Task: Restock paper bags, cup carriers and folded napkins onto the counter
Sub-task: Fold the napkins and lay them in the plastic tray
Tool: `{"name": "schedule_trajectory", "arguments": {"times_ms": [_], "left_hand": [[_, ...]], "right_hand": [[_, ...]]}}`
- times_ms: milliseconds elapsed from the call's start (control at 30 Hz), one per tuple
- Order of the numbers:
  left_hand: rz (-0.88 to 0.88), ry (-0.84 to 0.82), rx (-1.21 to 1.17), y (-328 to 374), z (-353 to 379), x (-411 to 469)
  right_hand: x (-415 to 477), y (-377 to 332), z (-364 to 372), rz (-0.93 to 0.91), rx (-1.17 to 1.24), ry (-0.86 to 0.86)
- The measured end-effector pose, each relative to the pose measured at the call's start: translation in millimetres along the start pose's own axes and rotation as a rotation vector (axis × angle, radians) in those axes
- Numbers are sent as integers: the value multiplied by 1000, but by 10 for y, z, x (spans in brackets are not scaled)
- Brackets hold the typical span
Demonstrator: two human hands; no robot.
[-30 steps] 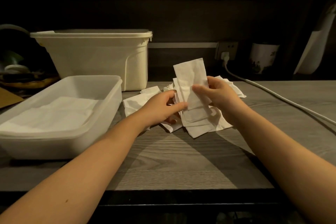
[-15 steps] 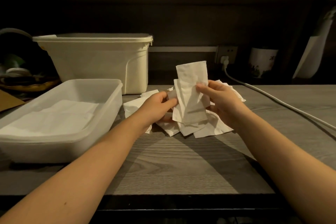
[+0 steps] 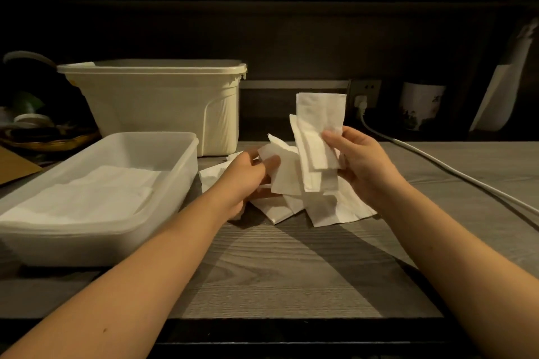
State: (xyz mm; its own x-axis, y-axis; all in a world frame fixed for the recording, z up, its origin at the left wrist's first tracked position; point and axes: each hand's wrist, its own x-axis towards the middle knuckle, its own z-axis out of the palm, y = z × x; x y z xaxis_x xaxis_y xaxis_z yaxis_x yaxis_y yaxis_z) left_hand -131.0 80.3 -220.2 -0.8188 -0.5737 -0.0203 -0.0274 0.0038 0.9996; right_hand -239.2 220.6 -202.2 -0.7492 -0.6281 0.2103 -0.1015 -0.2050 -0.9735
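Folded napkins: several, fanned and stepped at the edges, held upright above the counter, just right of centre.
Right hand: thumb in front, fingers curled behind, pinching the lower half of that stack.
Left hand: fingers curled, pinching a single napkin just beside the stack, apparently touching it.
Loose pile: more napkins lying scattered on the counter beneath both hands.
Clear tray: on the left, flat white sheets inside; probably the destination, a judgement only.
Risk 1: stack misaligned; a light pinch likely to let one sheet slide out and unfold.
Risk 2: single napkin joined off-square likely to worsen the fan; squaring up advisable first.
Risk 3: thin tissue, apt to crease or tear under a hard squeeze.
Risk 4: white cable near on the right; a forearm sweep could snag it.
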Motion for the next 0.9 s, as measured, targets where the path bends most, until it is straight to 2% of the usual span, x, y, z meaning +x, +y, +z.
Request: {"name": "schedule_trajectory", "arguments": {"times_ms": [67, 200, 333, 533, 700, 767, 900], "left_hand": [[42, -61, -5, 16, 13, -19], [94, -166, -14, 40, 64, -78], [87, -159, -73, 39, 89, -92], [96, -163, -29, 2, 67, -67], [80, -89, -52, -2, 40, -33], [71, -64, -57, -3, 38, -27], [27, -29, -77, 27, 46, -34]], "right_hand": [[-8, 23, 22, 12, -44, 0], [9, 67, 55, 9, -208, 113], [5, 71, 73, -24, -291, 133], [-22, 79, 79, -78, -314, 97], [-14, -25, 5, -165, -190, 177], [-25, -75, 1, -171, -149, 127], [-75, -120, 25, -96, -30, -135]]}}
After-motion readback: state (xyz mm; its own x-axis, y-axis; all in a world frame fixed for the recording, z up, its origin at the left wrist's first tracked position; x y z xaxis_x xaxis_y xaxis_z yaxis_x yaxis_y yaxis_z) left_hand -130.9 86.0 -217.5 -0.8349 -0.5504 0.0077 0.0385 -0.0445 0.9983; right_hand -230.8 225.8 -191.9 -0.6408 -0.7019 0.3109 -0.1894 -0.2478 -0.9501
